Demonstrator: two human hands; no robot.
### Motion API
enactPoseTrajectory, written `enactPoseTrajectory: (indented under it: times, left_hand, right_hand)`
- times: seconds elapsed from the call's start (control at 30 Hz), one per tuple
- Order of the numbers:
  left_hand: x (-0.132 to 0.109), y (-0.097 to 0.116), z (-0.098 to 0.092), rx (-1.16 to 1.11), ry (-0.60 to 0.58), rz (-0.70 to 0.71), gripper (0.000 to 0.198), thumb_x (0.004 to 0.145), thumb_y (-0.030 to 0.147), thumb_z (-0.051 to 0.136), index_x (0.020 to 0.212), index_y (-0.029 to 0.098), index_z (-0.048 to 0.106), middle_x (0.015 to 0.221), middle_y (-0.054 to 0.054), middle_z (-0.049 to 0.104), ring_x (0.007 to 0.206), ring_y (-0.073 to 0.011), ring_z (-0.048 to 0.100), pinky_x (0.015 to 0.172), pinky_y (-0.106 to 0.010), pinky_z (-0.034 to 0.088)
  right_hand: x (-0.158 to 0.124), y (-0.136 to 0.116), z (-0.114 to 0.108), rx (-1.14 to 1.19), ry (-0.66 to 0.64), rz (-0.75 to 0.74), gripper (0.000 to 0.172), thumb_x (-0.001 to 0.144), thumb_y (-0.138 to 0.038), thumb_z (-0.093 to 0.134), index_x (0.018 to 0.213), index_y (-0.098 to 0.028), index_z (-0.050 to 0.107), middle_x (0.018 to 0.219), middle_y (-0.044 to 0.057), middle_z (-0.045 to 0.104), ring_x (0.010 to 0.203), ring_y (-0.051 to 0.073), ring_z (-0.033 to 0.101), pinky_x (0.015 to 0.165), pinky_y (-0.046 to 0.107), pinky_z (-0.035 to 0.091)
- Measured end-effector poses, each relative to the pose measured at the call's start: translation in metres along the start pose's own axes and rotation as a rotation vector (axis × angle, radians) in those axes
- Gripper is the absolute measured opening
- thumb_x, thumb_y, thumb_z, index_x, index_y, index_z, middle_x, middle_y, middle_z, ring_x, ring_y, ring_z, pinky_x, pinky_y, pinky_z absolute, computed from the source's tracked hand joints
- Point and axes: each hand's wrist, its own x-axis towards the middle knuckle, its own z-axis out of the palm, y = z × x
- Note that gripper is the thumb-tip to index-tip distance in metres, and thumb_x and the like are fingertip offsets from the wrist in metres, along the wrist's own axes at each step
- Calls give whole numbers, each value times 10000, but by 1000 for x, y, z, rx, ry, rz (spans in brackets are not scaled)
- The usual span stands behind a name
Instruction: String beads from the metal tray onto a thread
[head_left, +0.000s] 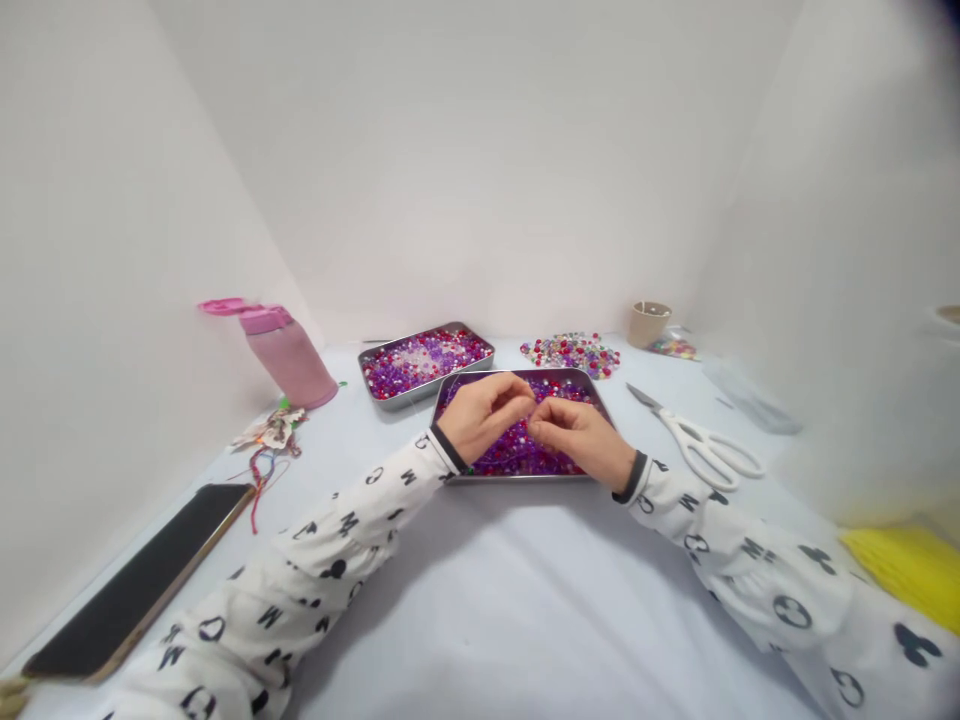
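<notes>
My left hand and my right hand meet above a metal tray, their fingertips pinched close together. Whatever lies between the fingertips is too small to make out. Purple and red beads fill the tray, and my hands hide its middle. Both sleeves are white with a black print, and the cuffs rest near the tray's front corners.
A second metal tray of beads stands back left, by a pink bottle. A mixed bead pile and a small cup lie behind. White-handled scissors sit right; a phone lies left. White walls surround the surface.
</notes>
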Motion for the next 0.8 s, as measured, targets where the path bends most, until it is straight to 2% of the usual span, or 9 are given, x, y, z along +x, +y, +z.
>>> enactPoseTrajectory:
  times: [0.07,0.2,0.27,0.33,0.43,0.5,0.57,0.67,0.8]
  left_hand:
    - [-3,-4,-13,155,-127,-20,255,874,338,388,872,168,577,758,-7,613,669,-118,536,653,-232,405]
    - [-17,-19,-25,384,-456,-40,143,781,305,528,761,171,573,727,-8,599,646,-128,531,589,-215,369]
    - [-22,-26,-25,416,-536,-49,119,738,290,572,749,173,562,725,-5,594,638,-126,523,560,-206,353]
    - [-24,-31,-25,410,-561,-70,107,710,274,590,748,178,562,708,6,589,620,-121,510,542,-202,338]
    - [-19,-33,-27,361,-557,-102,89,708,256,572,679,172,575,638,21,570,576,-107,486,538,-201,328]
    - [-11,-31,-30,326,-510,-128,136,725,266,542,645,164,584,599,25,554,547,-98,471,537,-201,330]
    - [-2,-27,-31,244,-398,-177,170,731,293,524,656,158,594,585,27,548,534,-95,462,533,-201,336]
    - [10,-21,-26,-7,-196,-271,221,714,350,538,657,142,586,573,30,533,527,-91,451,529,-203,351]
    - [23,-14,-9,-245,-83,-280,270,701,394,561,650,130,575,558,35,508,518,-82,433,525,-203,357]
  right_hand:
    - [0,1,-1,69,22,29,178,740,-332,594,690,-183,511,566,-61,478,491,78,423,493,219,362]
    - [1,5,-2,152,53,57,185,752,-346,579,698,-184,510,638,-34,569,497,81,491,497,223,405]
    - [1,7,-2,174,61,60,183,755,-346,576,706,-182,510,658,-24,596,498,83,519,497,224,423]
    - [1,7,-1,201,69,69,184,751,-342,579,710,-179,505,653,-22,604,491,83,537,486,220,432]
    - [2,4,0,237,80,86,182,736,-333,590,726,-178,497,629,-29,600,476,83,550,456,206,429]
    - [2,-2,-2,240,80,85,180,727,-326,598,740,-179,496,615,-34,600,469,81,552,445,198,425]
    - [2,-9,-5,222,64,67,181,727,-325,603,744,-177,500,610,-32,605,465,78,552,445,197,427]
    - [2,-20,-12,186,35,24,183,733,-330,606,743,-172,514,614,-25,615,475,81,562,468,208,447]
    - [4,-25,-20,195,30,-4,198,742,-352,603,755,-176,515,643,-19,624,527,100,599,516,235,480]
